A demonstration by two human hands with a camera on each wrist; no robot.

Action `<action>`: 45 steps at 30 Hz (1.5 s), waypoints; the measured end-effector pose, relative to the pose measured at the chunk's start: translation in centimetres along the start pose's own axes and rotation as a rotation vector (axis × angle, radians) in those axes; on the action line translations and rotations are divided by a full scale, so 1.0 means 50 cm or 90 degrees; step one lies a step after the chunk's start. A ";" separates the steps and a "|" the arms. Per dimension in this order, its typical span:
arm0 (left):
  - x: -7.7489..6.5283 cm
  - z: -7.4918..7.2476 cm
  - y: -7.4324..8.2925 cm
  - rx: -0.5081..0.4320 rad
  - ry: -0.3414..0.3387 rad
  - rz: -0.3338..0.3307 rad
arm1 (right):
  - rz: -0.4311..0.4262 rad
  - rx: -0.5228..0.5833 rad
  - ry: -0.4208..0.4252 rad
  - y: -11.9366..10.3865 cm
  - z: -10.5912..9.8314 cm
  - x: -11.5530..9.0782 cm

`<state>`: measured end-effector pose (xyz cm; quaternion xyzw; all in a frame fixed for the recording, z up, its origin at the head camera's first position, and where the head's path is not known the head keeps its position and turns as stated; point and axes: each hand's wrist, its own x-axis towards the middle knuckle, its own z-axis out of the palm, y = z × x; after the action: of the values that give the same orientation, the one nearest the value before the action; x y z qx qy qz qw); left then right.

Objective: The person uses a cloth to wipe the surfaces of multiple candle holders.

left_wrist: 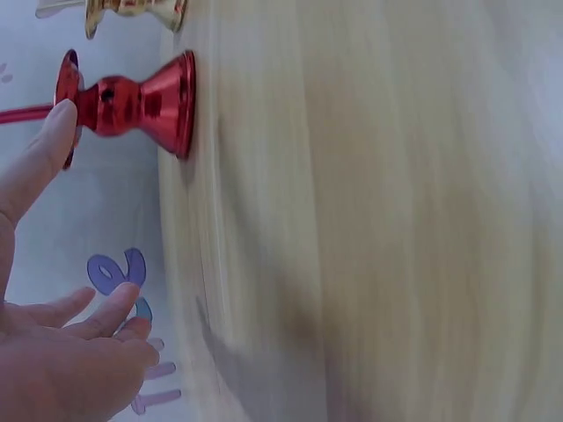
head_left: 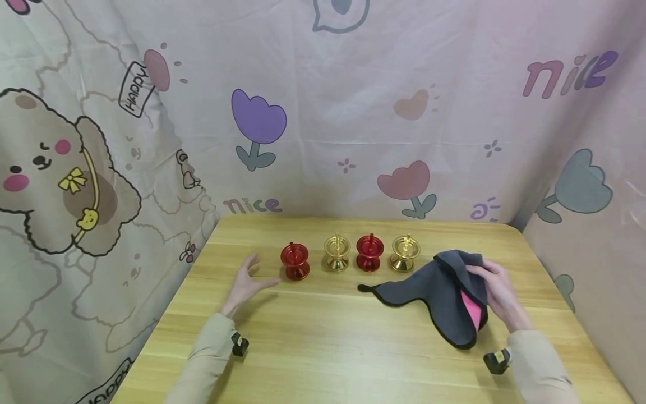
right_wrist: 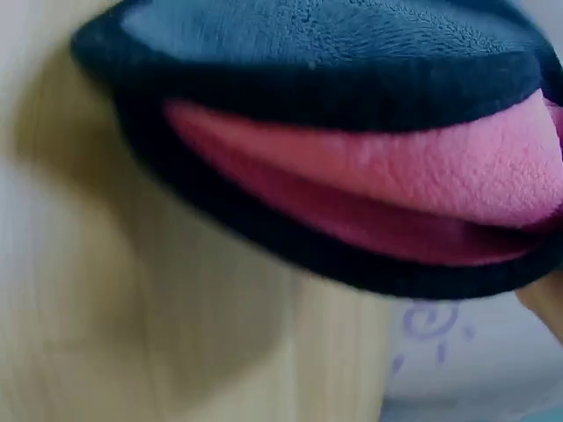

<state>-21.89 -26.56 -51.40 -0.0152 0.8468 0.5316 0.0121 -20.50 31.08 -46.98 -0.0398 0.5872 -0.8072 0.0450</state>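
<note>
My left hand is spread with thumb and fingers apart, just left of a shiny red candle holder. In the left wrist view the thumb overlaps the dish of that red holder. My right hand grips a dark grey cloth with black edging and a pink underside, bunched up at the table's right. One end of the cloth trails left to a small black loop. Close up in the right wrist view, the cloth's pink side shows between dark folds, with most of the hand hidden.
Right of the first holder stand a gold holder, a second red one and another gold one, in a row near the back of the wooden table. A printed curtain hangs behind and beside it.
</note>
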 end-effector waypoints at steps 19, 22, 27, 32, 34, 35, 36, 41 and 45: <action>-0.003 -0.069 -0.035 0.080 0.014 -0.054 | 0.116 -0.637 0.171 0.064 -0.120 0.039; -0.002 -0.077 -0.034 0.085 0.008 -0.054 | 0.087 -0.675 0.192 0.055 -0.134 0.034; -0.006 -0.094 -0.034 0.087 0.003 -0.062 | 0.063 -0.733 0.164 0.035 -0.163 0.025; -0.006 -0.100 -0.028 0.101 0.003 -0.058 | 0.052 -0.749 0.128 0.032 -0.166 0.038; -0.002 -0.098 -0.023 0.106 0.003 -0.059 | 0.050 -0.747 0.128 0.037 -0.163 0.046; 0.000 -0.096 -0.021 0.107 0.002 -0.059 | 0.050 -0.745 0.130 0.039 -0.162 0.049; 0.003 -0.094 -0.020 0.107 0.002 -0.061 | 0.049 -0.747 0.134 0.043 -0.161 0.052; 0.019 -0.097 -0.023 0.116 -0.002 -0.060 | 0.048 -0.757 0.163 0.052 -0.163 0.059; 0.034 -0.112 -0.027 0.142 0.011 -0.055 | 0.031 -0.766 0.187 0.048 -0.159 0.058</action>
<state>-23.54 -32.20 -50.25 -0.0549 0.8993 0.4329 0.0298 -24.24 37.49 -51.66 0.0667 0.9403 -0.3302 -0.0485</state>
